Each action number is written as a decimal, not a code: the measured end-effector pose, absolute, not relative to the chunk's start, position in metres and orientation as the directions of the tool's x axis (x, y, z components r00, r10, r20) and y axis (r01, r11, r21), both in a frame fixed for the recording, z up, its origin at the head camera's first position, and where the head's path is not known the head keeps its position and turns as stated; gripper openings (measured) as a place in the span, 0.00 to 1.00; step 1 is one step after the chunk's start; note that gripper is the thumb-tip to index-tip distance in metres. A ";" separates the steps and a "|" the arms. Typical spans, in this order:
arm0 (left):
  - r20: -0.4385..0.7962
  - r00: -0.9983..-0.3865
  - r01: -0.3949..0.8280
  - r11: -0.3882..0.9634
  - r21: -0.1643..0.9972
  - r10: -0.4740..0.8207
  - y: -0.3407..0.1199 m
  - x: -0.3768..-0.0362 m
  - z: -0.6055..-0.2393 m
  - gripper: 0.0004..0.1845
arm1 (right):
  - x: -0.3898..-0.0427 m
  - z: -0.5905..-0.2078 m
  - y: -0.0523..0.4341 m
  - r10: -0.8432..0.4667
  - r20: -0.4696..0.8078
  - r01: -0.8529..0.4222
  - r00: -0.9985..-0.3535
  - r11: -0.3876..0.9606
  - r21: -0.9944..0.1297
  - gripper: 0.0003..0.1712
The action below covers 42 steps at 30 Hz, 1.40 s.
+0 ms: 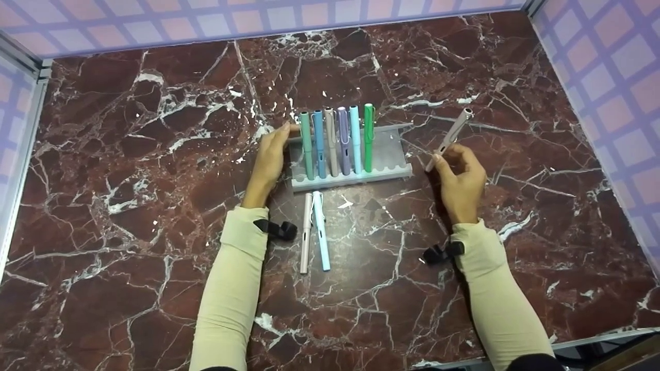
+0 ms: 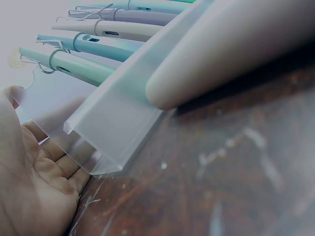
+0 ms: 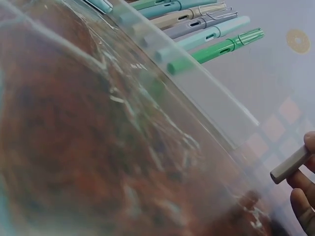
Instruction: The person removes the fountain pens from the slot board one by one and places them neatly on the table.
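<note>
Left hand [image 1: 268,159], fingers straight, rests against the left end of the pen rack [image 1: 392,154] (six pens standing in it). Two loose pens [image 1: 314,232] lie just before the rack. Right hand [image 1: 461,180] pinches a grey pen [image 1: 449,139], tilted, right of the rack.

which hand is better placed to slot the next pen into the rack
Right, most likely. The right hand already pinches a grey pen beside the rack's open right-hand slots. The left hand lies flat against the rack's left end, holding no pen.
</note>
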<state>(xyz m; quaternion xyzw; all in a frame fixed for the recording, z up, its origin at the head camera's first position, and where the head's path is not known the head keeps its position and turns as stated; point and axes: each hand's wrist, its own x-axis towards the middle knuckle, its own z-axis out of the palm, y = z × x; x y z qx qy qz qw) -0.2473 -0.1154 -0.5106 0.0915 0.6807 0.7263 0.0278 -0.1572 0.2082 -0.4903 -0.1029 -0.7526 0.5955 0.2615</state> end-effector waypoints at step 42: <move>0.074 -0.982 0.058 -0.099 0.993 0.173 -0.115 -0.246 -0.510 0.24 | -0.115 -0.519 0.174 0.197 0.221 -0.189 -0.955 0.166 -0.968 0.10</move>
